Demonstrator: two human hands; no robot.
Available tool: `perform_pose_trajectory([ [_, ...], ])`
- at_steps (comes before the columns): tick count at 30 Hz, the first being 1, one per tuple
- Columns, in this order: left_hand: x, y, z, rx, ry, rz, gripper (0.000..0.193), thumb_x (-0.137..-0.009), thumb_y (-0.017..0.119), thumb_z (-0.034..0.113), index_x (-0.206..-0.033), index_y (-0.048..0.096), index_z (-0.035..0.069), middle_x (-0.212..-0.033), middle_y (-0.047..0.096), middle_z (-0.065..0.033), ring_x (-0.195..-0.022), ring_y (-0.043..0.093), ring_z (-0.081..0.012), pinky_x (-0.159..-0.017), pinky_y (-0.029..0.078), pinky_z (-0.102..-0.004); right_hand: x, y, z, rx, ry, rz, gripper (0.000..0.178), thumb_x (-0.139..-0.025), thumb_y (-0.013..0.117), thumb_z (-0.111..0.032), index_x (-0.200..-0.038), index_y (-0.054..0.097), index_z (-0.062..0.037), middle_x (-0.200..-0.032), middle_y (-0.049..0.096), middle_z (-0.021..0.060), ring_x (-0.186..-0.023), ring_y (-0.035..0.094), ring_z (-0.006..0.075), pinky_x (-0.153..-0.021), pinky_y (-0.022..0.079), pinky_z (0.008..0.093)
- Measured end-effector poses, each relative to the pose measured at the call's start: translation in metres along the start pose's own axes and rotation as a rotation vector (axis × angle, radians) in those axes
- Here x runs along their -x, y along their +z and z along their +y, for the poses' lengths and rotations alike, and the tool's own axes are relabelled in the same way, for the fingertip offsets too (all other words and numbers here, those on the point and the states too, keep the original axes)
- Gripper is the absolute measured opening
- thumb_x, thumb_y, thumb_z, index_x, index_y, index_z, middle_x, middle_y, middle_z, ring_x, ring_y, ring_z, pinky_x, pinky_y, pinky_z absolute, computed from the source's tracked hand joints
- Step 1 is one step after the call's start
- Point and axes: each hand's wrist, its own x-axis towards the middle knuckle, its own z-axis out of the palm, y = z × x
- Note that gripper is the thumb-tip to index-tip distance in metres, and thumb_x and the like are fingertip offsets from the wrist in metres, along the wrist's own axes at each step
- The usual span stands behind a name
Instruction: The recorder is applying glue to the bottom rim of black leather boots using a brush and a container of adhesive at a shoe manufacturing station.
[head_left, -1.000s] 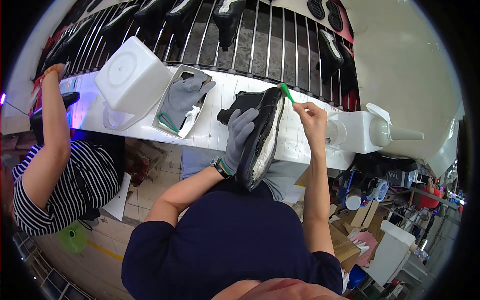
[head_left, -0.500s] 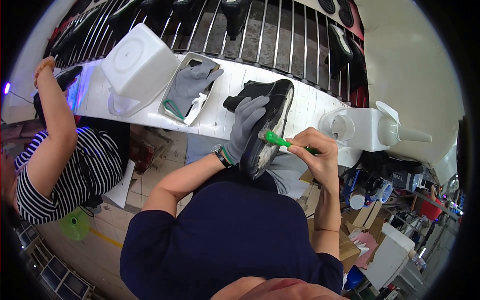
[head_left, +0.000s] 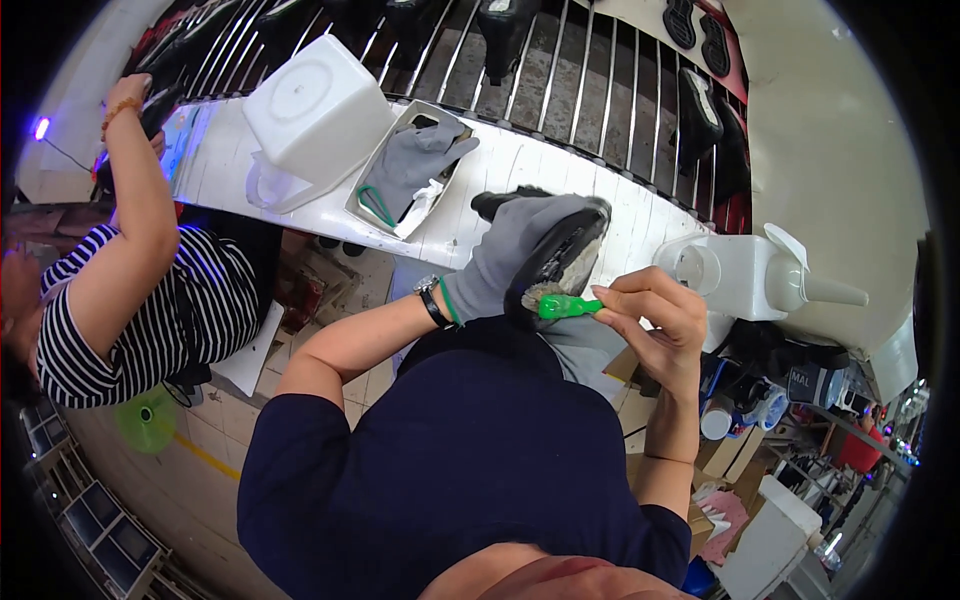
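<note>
My left hand [head_left: 500, 248], in a grey glove, is closed round a black shoe [head_left: 548, 258] in front of my chest. The shoe is tilted, with its pale, rough underside facing right. Between the thumb and fingers of my bare right hand [head_left: 662, 322] is a brush with a green handle [head_left: 566, 306]. Its bristles touch the underside near the shoe's lower end. My left palm and part of the shoe's upper are hidden.
On the white table [head_left: 505, 160] stand an open box [head_left: 445, 205] with grey gloves, a white plastic container [head_left: 315, 115] and, at right, a white spouted bottle [head_left: 745, 275]. Behind is a metal rack [head_left: 560, 90] with black shoes. At left, a co-worker in stripes [head_left: 200, 310] handles a shoe.
The shoe has been turned and drawn down toward me, and my left hand has shifted along it. The brush has moved to the lower end of the underside.
</note>
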Motion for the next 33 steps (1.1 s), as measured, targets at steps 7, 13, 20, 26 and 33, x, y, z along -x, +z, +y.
perform_pose_trajectory([
  [7,-0.015,-0.027,0.02,0.423,-0.256,-0.318,0.082,-0.072,0.086,0.023,-0.141,0.046,0.005,-0.126,0.061,-0.0119,-0.118,0.058,-0.0264,-0.103,0.044,-0.0381,-0.024,-0.022,-0.007,0.138,-0.138,0.048,0.021,-0.07,0.084,-0.003,-0.088,0.075,-0.0033,-0.08,0.068,0.0062,-0.065,0.065,0.0165,-0.056,0.049,0.0269],
  [13,-0.042,-0.049,-0.007,0.51,-0.446,-0.786,0.087,-0.069,0.091,0.02,-0.142,0.046,0.004,-0.133,0.059,-0.0087,-0.117,0.058,-0.0152,-0.102,0.048,-0.0317,-0.049,-0.035,0.004,0.313,-0.274,0.059,0.019,-0.072,0.082,-0.004,-0.09,0.075,-0.0046,-0.081,0.067,0.005,-0.065,0.064,0.017,-0.054,0.048,0.0278],
  [20,-0.074,-0.045,-0.063,0.466,-0.436,-1.101,0.086,-0.069,0.092,0.021,-0.141,0.049,0.005,-0.126,0.064,-0.0101,-0.11,0.06,-0.0146,-0.097,0.049,-0.029,-0.086,-0.044,0.012,0.445,-0.366,0.033,0.015,-0.076,0.08,-0.011,-0.087,0.071,-0.0083,-0.08,0.064,0.0012,-0.065,0.062,0.0176,-0.053,0.047,0.0308],
  [26,-0.076,-0.036,-0.094,0.497,-0.343,-1.127,0.071,-0.068,0.092,0.026,-0.13,0.062,0.007,-0.118,0.068,-0.0106,-0.107,0.062,-0.0154,-0.097,0.048,-0.0303,-0.086,-0.054,0.013,0.331,-0.151,-0.301,0.013,-0.078,0.08,-0.013,-0.084,0.073,-0.0035,-0.076,0.064,0.0048,-0.066,0.064,0.0196,-0.057,0.048,0.0324],
  [33,-0.075,-0.035,-0.096,0.591,-0.467,-1.1,0.07,-0.067,0.092,0.022,-0.129,0.062,0.006,-0.122,0.068,-0.0072,-0.11,0.061,-0.0158,-0.1,0.047,-0.0302,-0.096,-0.06,0.009,0.286,-0.053,0.061,0.014,-0.078,0.079,-0.013,-0.087,0.073,-0.0046,-0.079,0.067,0.0054,-0.066,0.065,0.0205,-0.059,0.048,0.0301],
])
